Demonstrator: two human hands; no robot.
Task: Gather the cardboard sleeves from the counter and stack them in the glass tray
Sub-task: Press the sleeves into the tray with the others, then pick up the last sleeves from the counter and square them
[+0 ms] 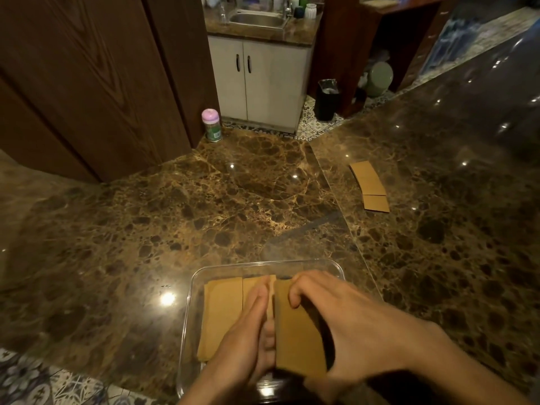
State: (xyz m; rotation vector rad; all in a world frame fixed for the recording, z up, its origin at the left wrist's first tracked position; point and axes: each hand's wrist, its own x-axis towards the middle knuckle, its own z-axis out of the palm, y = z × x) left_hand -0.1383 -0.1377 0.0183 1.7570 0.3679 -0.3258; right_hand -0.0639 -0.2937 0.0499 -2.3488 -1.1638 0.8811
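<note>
nearest the camera, both hands work inside the glass tray (191, 290), which sits at the near edge of the marble counter (146, 229). the right hand (344, 323) arches over a bundle of cardboard sleeves (295, 331), fingers curled down onto its far end and thumb hidden along the side, so it has a loose clamp on the bundle rather than a flat press. the left hand (251, 331) lies with straight, closed fingers flat against the bundle's left edge; it grips nothing and seems to act as a stop, squaring the sleeves so they sit flush. to the left of it, more sleeves already in the tray (222, 311) lie flat, one overlapping another, filling the tray's left part.

the bundle looks as if it is being seated next to or on top of those, though the hands cover the join and i cannot tell whether it rests on the tray floor or on the other sleeves. the tray's near rim is cut off by the wrists and the frame edge, and the clear glass makes its right wall hard to trace.

farther off, well apart on the right of the counter, two loose sleeves (369, 185) lie flat, end to end and touching. they are not yet gathered, so the job is judged part done. beyond, at the far left corner of the counter, stands a small jar with a pink lid (211, 124).
</note>
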